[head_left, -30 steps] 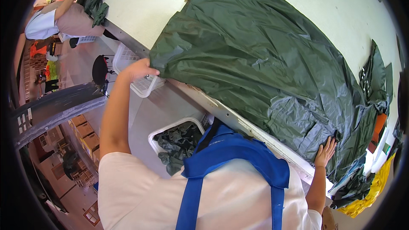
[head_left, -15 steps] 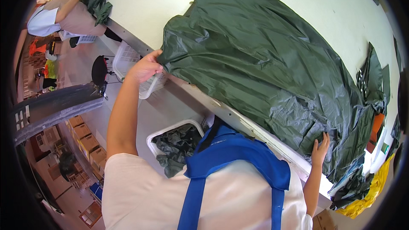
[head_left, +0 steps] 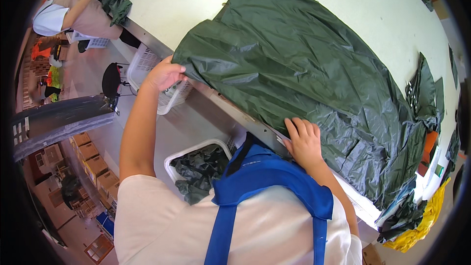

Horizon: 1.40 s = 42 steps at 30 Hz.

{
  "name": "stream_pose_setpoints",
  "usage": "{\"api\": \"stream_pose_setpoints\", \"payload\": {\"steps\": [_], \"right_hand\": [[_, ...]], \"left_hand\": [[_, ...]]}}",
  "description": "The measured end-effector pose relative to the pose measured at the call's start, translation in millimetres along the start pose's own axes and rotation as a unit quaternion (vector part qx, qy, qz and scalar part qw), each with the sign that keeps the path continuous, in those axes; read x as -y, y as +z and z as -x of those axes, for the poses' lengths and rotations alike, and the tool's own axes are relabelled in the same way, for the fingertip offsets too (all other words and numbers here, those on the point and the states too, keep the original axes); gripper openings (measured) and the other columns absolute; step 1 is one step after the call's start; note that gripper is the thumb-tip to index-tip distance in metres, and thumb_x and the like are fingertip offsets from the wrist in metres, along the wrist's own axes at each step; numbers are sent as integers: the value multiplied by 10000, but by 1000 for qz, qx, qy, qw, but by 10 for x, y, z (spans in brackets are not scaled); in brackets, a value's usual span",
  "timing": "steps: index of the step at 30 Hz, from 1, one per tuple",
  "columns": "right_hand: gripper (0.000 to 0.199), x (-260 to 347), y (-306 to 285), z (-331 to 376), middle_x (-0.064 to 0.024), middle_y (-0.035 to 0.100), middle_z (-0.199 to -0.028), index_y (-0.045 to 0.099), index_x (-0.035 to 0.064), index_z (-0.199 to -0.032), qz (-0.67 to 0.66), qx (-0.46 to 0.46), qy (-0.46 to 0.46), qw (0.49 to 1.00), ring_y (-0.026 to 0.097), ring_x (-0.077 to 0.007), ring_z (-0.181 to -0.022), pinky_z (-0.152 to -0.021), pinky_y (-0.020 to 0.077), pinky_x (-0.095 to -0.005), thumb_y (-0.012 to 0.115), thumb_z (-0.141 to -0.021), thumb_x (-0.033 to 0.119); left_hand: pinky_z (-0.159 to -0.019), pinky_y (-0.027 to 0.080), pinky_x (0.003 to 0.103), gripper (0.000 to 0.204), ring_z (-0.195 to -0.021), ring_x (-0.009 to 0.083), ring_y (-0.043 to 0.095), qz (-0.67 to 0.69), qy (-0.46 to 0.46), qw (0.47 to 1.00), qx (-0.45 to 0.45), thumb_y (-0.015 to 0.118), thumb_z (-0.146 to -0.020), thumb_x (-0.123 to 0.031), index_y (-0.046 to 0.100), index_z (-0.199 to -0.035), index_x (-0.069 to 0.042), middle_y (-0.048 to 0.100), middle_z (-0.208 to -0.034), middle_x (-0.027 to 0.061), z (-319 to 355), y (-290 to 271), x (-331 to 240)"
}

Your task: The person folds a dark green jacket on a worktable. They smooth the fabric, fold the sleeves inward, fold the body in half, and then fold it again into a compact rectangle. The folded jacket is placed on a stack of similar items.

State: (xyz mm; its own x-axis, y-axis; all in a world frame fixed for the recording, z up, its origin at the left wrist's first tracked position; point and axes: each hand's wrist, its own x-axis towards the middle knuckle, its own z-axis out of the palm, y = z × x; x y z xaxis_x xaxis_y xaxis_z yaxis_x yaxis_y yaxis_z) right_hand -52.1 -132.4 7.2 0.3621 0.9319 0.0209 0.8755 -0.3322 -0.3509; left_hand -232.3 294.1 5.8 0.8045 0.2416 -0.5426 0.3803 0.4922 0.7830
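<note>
A large dark green sheet of thin, shiny, crinkled fabric (head_left: 294,73) spreads over the white table (head_left: 186,0), its near side along the table's edge. At the sheet's left corner, my left hand (head_left: 166,74) pinches the fabric between thumb and fingers. Closer to the middle, my right hand (head_left: 305,142) lies on the sheet by the near edge, palm down with fingers apart. Whatever lies under the sheet is hidden.
Below the table edge stand a white basket of dark crumpled fabric (head_left: 198,167) and another white basket (head_left: 171,99). Yellow material (head_left: 429,218) hangs at the table's right end beside dark pieces. Another person (head_left: 81,14) handles green fabric at far left.
My right hand has moved left along the sheet's near edge, from its right part toward the middle. My left hand, still pinching the corner, has shifted slightly left, drawing the fabric with it.
</note>
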Motion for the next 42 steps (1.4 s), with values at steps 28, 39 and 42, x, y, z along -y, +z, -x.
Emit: {"api": "stream_pose_setpoints", "payload": {"steps": [28,39,42], "right_hand": [[99,-236,-67,-517,-132,570,-783,607,33,-884,-204,44,18,978,584,-304,-689,-636,473,-387,626,-793,67],[84,-282,5,-592,-123,571,-766,608,27,-866,-202,70,10,977,588,-276,-642,-596,470,-368,629,-787,51],[87,-351,43,-594,-126,574,-775,608,25,-869,-215,62,9,975,587,-287,-652,-598,471,-368,629,-789,52]], "left_hand": [[-708,563,328,430,-936,250,632,34,-247,966,-72,531,-918,-407,562,-1197,-81,566,-1232,81,-175,-406,129],[-490,543,297,233,-578,188,620,-288,-237,908,-190,594,-832,-117,626,-1015,24,623,-837,115,-300,-180,350],[-455,516,282,241,-535,156,585,-306,-195,906,-219,580,-817,-143,643,-1013,-17,611,-776,89,-280,-177,310]]}}
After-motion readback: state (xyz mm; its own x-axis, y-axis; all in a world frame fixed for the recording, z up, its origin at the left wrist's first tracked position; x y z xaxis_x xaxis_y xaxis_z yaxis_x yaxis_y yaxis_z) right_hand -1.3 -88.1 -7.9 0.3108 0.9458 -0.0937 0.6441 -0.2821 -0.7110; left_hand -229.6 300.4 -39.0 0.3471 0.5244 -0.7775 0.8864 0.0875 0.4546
